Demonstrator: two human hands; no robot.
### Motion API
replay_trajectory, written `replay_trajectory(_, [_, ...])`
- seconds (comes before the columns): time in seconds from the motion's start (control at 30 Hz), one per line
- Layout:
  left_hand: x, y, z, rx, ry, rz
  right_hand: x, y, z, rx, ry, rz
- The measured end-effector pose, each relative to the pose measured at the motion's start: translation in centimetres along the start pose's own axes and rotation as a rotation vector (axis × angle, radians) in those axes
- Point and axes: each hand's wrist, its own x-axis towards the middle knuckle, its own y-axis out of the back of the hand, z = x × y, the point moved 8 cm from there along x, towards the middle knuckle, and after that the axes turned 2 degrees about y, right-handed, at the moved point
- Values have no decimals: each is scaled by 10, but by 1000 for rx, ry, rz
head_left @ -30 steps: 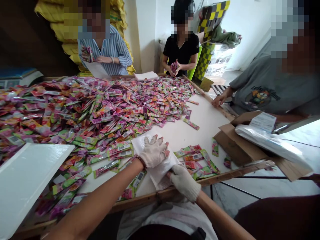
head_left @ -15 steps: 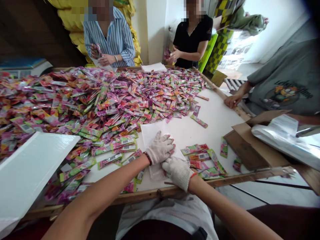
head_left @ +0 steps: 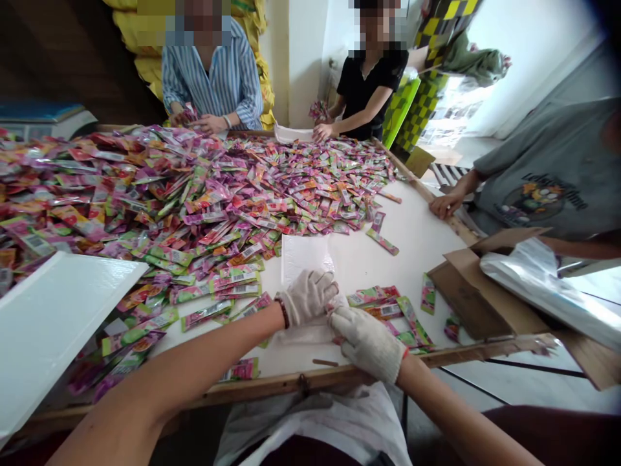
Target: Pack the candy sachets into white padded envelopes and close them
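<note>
**Left hand (head_left: 309, 298) and right hand (head_left: 371, 342) meet on a white pouch (head_left: 305, 255)**

In the head view, the white pouch lies on the pale table (head_left: 414, 223) close to the wearer, its upper part flat beside the pile of sachets (head_left: 233, 188) and its lower part covered by the hands. Both hands wear pale knitted gloves. The left hand rests on the pouch from above with its fingers bent and close together; whether it grips or only presses, I cannot tell. The right hand is just below and beside it, narrowly curled, with fingertips at the pouch's lower part; what is pinched between them is hidden.

A short brown stick (head_left: 325, 362) lies near the wooden rim (head_left: 272, 386), below the hands. To the right of the pouch is a small group of loose sachets (head_left: 388, 309), and beyond them stands an open cardboard box (head_left: 468, 304) with clear plastic (head_left: 548, 285) over it. A large white panel (head_left: 61, 323) slants in at the left.

Across the table, a person in a striped shirt (head_left: 213, 74) holds some sachets, and a person in a black top (head_left: 371, 90) holds a bunch in one hand, the other hand near a white sheet (head_left: 294, 133). On the right, a person in a grey shirt (head_left: 548, 188) rests a hand on the table's edge.
</note>
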Motion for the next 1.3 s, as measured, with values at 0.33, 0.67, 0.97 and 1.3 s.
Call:
replay_trajectory(0.33, [-104,10,-33,-261,536,-92,12,11,64,304,-152,154])
replay_trajectory(0.67, [-89,-6,-89,-614,1027,-135,50,1,126,550,-627,341])
replay_trajectory(0.97, [-92,-18,-92,-1091,997,104,60,30,94,1557,-433,230])
replay_trajectory(1.3, [-86,68,-205,-12,1008,191,140,101,171,1145,-219,768])
